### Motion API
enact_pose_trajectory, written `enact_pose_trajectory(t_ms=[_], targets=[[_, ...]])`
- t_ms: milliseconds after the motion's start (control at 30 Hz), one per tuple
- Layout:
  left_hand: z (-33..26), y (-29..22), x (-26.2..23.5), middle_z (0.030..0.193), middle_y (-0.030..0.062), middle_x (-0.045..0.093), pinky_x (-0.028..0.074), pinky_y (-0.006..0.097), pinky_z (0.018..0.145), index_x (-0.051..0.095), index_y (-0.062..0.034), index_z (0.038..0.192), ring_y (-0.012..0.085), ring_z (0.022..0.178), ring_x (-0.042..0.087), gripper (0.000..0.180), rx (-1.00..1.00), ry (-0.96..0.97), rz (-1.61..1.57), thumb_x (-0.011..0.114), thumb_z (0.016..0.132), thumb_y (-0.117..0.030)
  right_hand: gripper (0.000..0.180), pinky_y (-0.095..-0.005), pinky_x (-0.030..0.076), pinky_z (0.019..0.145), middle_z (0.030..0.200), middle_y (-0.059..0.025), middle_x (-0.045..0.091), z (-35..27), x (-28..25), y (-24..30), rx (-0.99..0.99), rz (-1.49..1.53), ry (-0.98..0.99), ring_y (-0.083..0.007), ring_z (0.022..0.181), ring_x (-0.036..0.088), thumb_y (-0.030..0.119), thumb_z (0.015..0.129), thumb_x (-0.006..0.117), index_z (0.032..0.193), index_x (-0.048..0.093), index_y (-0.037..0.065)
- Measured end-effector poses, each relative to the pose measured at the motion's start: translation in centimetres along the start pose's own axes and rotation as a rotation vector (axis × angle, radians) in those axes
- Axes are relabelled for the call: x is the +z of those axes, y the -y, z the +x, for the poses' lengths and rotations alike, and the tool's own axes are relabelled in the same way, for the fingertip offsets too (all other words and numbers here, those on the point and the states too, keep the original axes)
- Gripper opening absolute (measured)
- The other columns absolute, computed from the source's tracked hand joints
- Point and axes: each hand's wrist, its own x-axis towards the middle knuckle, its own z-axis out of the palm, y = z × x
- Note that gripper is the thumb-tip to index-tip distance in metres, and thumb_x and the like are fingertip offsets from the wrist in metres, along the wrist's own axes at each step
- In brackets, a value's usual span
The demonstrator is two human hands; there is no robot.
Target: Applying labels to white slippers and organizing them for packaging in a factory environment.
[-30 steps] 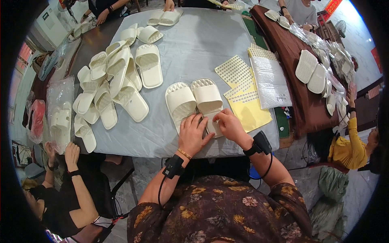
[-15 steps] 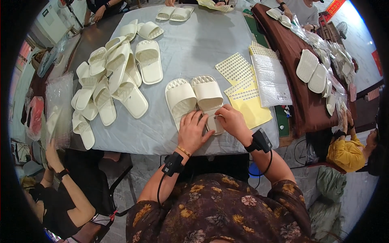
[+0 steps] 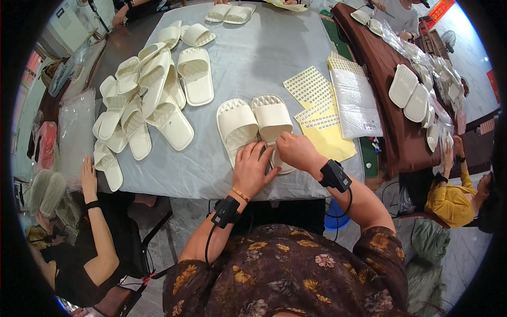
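A pair of cream slippers lies side by side in front of me, toes pointing away: the left slipper (image 3: 236,121) and the right slipper (image 3: 272,113). My left hand (image 3: 250,170) rests flat over the heel ends with its fingers apart, the thumb reaching onto the right slipper. My right hand (image 3: 300,152) is closed, its curled fingers against the right slipper's insole just below the strap. Whatever those fingers hold, if anything, is hidden. Just right of the pair lie yellow sheets of small printed stickers (image 3: 310,91), partly overlapping.
Many loose cream slippers (image 3: 170,126) are heaped at the left of the grey-covered table (image 3: 240,63). A white padded packet (image 3: 356,108) lies by the sticker sheets. A brown-covered table (image 3: 388,119) with more slippers stands at right. Other people's hands (image 3: 88,177) work around.
My right hand has moved slightly up toward the strap and its fingers have curled further over the insole. My left hand stays put. At left, a co-worker's hand has come onto the table edge.
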Motion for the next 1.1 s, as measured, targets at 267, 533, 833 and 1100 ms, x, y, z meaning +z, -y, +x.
enact_pose_trajectory(t_ms=[267, 533, 833, 1100], targets=[[0.1, -0.1, -0.2, 0.126, 0.0111, 0.054, 0.033, 0.046, 0.106, 0.061, -0.0078, 0.121, 0.0289, 0.124, 0.046, 0.055, 0.031, -0.011, 0.03, 0.07, 0.081, -0.043, 0.009, -0.0424, 0.053, 0.074, 0.093, -0.0138, 0.06, -1.4, 0.4, -1.7, 0.057, 0.382, -0.112, -0.0348, 0.086, 0.063, 0.011, 0.085, 0.059, 0.091, 0.06, 0.005], [0.0, 0.1, 0.0, 0.126, 0.0109, 0.054, 0.033, 0.045, 0.106, 0.06, -0.0087, 0.121, 0.0286, 0.124, 0.046, 0.056, 0.034, -0.017, 0.019, 0.072, 0.079, -0.043, 0.009, -0.043, 0.052, 0.073, 0.093, -0.0119, 0.061, -1.2, -0.6, -1.1, 0.06, 0.331, -0.081, -0.0343, 0.086, 0.063, 0.014, 0.085, 0.062, 0.088, 0.063, 0.006], [0.0, 0.0, 0.1, 0.128, 0.0107, 0.055, 0.032, 0.046, 0.106, 0.061, -0.0098, 0.122, 0.0306, 0.123, 0.047, 0.054, 0.016, -0.002, 0.016, 0.073, 0.079, -0.04, 0.013, -0.0461, 0.053, 0.069, 0.082, -0.015, 0.066, 1.3, -0.2, -1.4, 0.019, 0.1, 0.076, -0.0357, 0.077, 0.066, 0.016, 0.083, 0.057, 0.083, 0.062, 0.004], [0.1, -0.1, -0.3, 0.127, 0.0108, 0.056, 0.032, 0.046, 0.106, 0.062, -0.0094, 0.122, 0.0302, 0.124, 0.047, 0.055, 0.015, 0.019, 0.024, 0.071, 0.08, -0.044, 0.014, -0.0466, 0.053, 0.07, 0.083, -0.0174, 0.065, 0.4, 0.2, -1.5, -0.018, 0.088, 0.062, -0.0376, 0.078, 0.065, 0.015, 0.082, 0.056, 0.085, 0.059, 0.002]])
